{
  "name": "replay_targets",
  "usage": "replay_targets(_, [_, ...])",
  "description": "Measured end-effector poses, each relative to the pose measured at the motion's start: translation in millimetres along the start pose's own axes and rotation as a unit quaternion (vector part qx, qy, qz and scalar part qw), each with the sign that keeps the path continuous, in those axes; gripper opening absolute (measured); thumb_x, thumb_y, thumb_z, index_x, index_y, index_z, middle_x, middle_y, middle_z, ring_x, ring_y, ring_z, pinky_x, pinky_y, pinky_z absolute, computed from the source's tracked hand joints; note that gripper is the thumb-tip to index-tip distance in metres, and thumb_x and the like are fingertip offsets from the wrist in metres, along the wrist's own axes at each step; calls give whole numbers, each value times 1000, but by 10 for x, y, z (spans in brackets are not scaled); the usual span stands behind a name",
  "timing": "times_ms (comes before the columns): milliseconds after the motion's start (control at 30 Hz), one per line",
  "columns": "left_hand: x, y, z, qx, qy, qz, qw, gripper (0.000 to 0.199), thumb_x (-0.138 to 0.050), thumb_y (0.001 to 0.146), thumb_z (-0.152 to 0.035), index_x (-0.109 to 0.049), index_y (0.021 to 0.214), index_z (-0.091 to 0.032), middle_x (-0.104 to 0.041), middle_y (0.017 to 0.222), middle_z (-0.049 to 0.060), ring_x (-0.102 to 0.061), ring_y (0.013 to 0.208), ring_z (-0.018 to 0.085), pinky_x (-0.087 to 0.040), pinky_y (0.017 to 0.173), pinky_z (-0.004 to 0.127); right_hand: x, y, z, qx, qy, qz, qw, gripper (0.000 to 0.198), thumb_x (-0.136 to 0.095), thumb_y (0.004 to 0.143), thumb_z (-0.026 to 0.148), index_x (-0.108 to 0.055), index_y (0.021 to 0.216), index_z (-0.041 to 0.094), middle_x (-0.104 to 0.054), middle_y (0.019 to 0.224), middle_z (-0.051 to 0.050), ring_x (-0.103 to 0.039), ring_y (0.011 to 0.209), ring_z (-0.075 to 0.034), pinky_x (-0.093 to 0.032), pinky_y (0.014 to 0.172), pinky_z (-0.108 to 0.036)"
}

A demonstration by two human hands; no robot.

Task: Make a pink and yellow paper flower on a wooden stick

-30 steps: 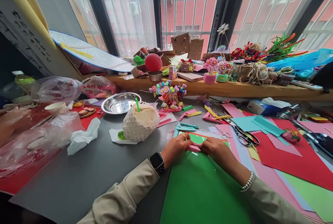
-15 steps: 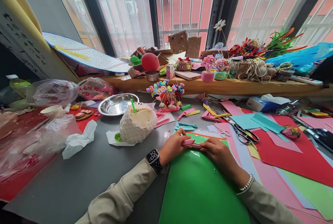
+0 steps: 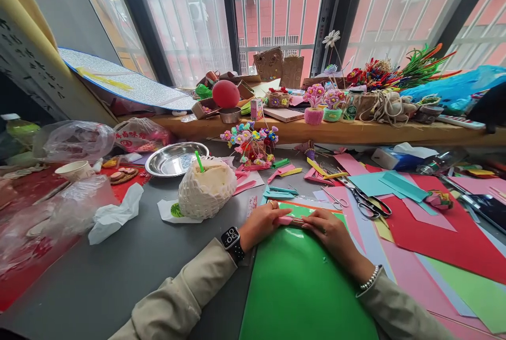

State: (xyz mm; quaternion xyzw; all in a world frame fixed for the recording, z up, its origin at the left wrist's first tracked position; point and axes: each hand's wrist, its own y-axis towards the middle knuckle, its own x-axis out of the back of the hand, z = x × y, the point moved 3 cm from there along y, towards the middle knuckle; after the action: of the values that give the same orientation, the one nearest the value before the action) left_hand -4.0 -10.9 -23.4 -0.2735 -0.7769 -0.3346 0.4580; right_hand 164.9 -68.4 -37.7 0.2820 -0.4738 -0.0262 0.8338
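Note:
My left hand (image 3: 263, 222) pinches a narrow folded pink paper strip (image 3: 283, 220) between thumb and fingers. My right hand (image 3: 324, 228), closed too, presses the strip's other end, where a thin brownish edge or stick shows; which of these I cannot tell. Both hands are low over the far end of a glossy green sheet (image 3: 304, 282), which has an orange edge at the back. Just beyond the fingers lie folded teal paper pieces (image 3: 280, 192). Small scissors (image 3: 337, 200) and larger black-handled scissors (image 3: 367, 200) rest to the right of my right hand.
Left of my hands stands a coconut in white foam netting (image 3: 207, 187) with a green straw, and a steel plate (image 3: 150, 166) behind it. Coloured paper sheets (image 3: 446, 240) spread to the right. A wooden ledge (image 3: 190, 132) with crafts runs along the window. Another person's hand (image 3: 5, 191) is far left.
My left fingers have flattened down on the pink strip, and the strip lies lower against the green sheet. The right hand has barely shifted. The whole view has moved slightly.

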Motion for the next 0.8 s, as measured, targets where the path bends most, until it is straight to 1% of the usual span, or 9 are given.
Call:
replay_targets(33, [2, -13, -29, -24, 36, 16, 999, 25, -43, 83, -22, -61, 101, -21, -52, 73, 3, -47, 64, 10, -37, 59, 20, -5, -7, 12, 16, -20, -3, 1000, 28, -43, 84, 32, -66, 87, 18, -61, 71, -5, -55, 68, -15, -45, 60, -26])
replay_targets(100, [13, -41, -94, -63, 108, 42, 991, 27, -38, 85, -25, -60, 100, -20, -51, 73, 3, -46, 62, 10, -35, 56, 21, -13, -26, 45, 54, -70, -15, 996, 29, -39, 86, 28, -66, 88, 17, -60, 69, -6, -54, 66, -15, -43, 59, -27])
replay_targets(200, [41, -70, -175, -81, 193, 58, 976, 33, -29, 88, -23, -56, 105, -15, -52, 75, 5, -45, 61, 11, -35, 53, 21, -27, -57, 91, 96, -131, -36, 986, 28, -38, 87, 22, -65, 90, 16, -60, 68, -6, -53, 66, -16, -42, 61, -28])
replay_targets(300, [54, -79, -207, -85, 209, 63, 972, 34, -26, 88, -22, -54, 106, -13, -52, 76, 6, -46, 62, 12, -35, 53, 22, -37, -78, 105, 100, -155, -44, 982, 27, -38, 87, 19, -64, 92, 15, -61, 71, -7, -53, 69, -16, -42, 63, -29])
replay_targets(367, [52, -76, -191, -80, 181, 60, 979, 32, -29, 88, -23, -54, 105, -15, -52, 78, 6, -46, 63, 12, -36, 54, 22, -38, -85, 104, 98, -151, -43, 983, 26, -38, 87, 19, -64, 92, 15, -62, 72, -7, -53, 69, -16, -42, 63, -28])
replay_targets(467, [36, -61, -133, -59, 110, 53, 991, 27, -36, 85, -22, -58, 100, -18, -52, 78, 5, -47, 67, 12, -38, 59, 22, -33, -85, 99, 95, -137, -43, 985, 24, -40, 86, 21, -64, 90, 16, -62, 73, -6, -53, 69, -16, -43, 62, -28])
replay_targets(633, [-13, -31, -54, -12, 13, 41, 999, 26, -44, 79, -14, -60, 99, -16, -52, 80, 5, -49, 73, 12, -39, 66, 22, -27, -80, 98, 99, -138, -51, 984, 25, -41, 86, 23, -64, 90, 16, -62, 72, -6, -53, 68, -15, -43, 62, -27])
replay_targets(733, [-41, -6, -11, 28, -64, 20, 997, 21, -45, 79, -18, -66, 80, -15, -53, 78, 5, -49, 71, 11, -39, 65, 21, -13, -77, 114, 106, -137, -54, 983, 25, -40, 86, 23, -65, 89, 16, -62, 73, -6, -53, 68, -15, -42, 61, -27])
replay_targets(800, [-49, 10, 19, 61, -112, -1, 992, 21, -48, 78, -24, -67, 72, -14, -56, 79, 6, -50, 71, 12, -40, 66, 21, 6, -72, 134, 108, -135, -54, 983, 25, -40, 86, 22, -65, 87, 16, -62, 72, -6, -54, 68, -15, -42, 60, -26])
